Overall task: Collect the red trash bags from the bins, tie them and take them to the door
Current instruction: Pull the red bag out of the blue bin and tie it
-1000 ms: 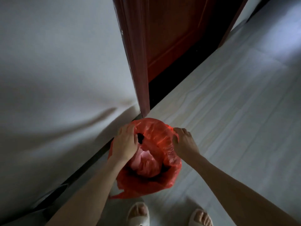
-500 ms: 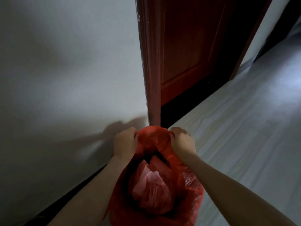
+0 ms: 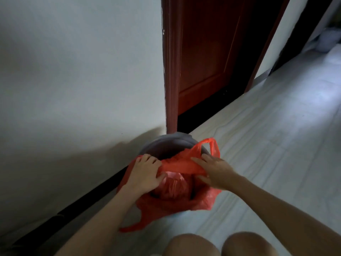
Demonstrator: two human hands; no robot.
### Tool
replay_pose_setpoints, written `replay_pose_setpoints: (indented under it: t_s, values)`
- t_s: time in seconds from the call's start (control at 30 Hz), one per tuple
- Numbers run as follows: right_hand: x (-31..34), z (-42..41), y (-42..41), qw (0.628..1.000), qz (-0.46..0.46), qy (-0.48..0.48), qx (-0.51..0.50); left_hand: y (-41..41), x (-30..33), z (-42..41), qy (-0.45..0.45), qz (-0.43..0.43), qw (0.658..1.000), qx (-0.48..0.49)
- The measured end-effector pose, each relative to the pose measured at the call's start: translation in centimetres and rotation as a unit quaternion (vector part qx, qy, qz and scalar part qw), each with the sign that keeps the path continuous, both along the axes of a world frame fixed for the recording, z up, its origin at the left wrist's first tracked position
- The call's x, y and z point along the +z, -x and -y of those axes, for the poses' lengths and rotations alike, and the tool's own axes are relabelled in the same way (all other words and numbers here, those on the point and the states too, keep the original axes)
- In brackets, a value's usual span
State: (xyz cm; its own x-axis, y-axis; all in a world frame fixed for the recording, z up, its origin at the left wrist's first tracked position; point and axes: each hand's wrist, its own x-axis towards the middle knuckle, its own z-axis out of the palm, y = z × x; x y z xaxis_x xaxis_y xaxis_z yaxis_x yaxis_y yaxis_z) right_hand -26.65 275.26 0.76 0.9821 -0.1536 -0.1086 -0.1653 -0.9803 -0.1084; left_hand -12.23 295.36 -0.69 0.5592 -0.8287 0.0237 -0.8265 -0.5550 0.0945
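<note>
Here we are at the grey bin, tucked against the white wall right beside the red door frame. The red trash bag sits in the bin, but its mouth is peeling off the rim: the far edge of the bin shows bare, while the near side is draped in plastic. The left hand has its fingers curled into the left edge of the bag mouth. The right hand pinches a stretched band of red film, fingers on top, thumb beneath. The 2 hands are close together, both clamped on the same bag. 1 handle loop stands up behind the right hand; another trails on the pale floor.

Progress, by my read: early. The bag looks partly freed, not lifted out, and no knot is tied. Crumpled red plastic fills the inside. Lifting, tying and carrying to the door are all ahead, and whether other bins remain cannot be told.
</note>
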Motion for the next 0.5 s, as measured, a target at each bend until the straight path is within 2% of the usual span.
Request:
replay_pose_setpoints:
  t_s: [0.17, 0.27, 0.37, 0.47, 0.5]
  values:
    - [0.1, -1.3, 4.3, 0.993, -0.002, 0.067, 0.098, 3.9, -0.6, -3.9, -0.014, -0.029, 0.998, -0.062]
    - [-0.7, -1.5, 5.7, 0.984, -0.086, 0.101, 0.12, 5.5, -1.0, -5.3, -0.009, 0.035, 0.992, -0.122]
    - [-1.3, -2.0, 5.6, 0.976, -0.092, 0.142, 0.138, 6.1, -1.6, -5.5, 0.035, 0.063, 0.985, -0.155]
    - [-1.3, -2.8, 4.9, 0.968, -0.028, 0.194, 0.157, 5.7, -2.5, -5.7, 0.055, -0.029, 0.989, -0.132]
    - [-1.7, -2.9, 4.8, 0.972, -0.038, 0.168, 0.16, 5.4, -2.5, -5.8, 0.053, -0.077, 0.989, -0.117]
